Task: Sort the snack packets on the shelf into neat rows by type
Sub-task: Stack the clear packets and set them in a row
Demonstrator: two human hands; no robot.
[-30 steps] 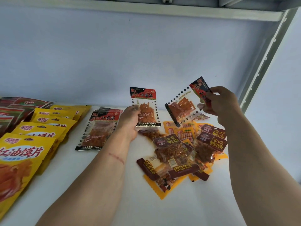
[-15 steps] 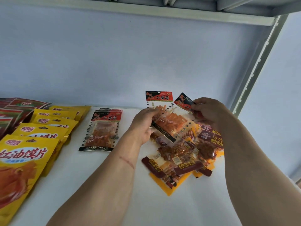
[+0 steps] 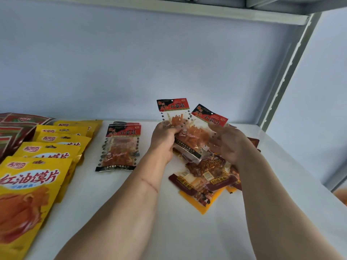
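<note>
Two clear gluten-strip packets with red-and-black headers are held together above the shelf: one upright (image 3: 173, 117), the other (image 3: 207, 119) tilted and overlapping it in front. My left hand (image 3: 164, 142) grips their lower left edge. My right hand (image 3: 228, 145) holds their right side, fingers spread along it. A flat stack of the same packets (image 3: 120, 147) lies on the white shelf (image 3: 131, 212) to the left. Under my hands lies a mixed heap of dark-red and yellow small packets (image 3: 204, 177).
Rows of yellow chip bags (image 3: 30, 188) run along the left, with dark red-and-green bags (image 3: 13, 132) behind them. A pale wall closes the back. A perforated metal upright (image 3: 285, 76) stands at the back right, and an upper shelf edge (image 3: 169, 10) runs overhead.
My right hand brought its tilted packet leftward and down until it overlaps the one in my left hand. Both packets now sit together between my two hands.
</note>
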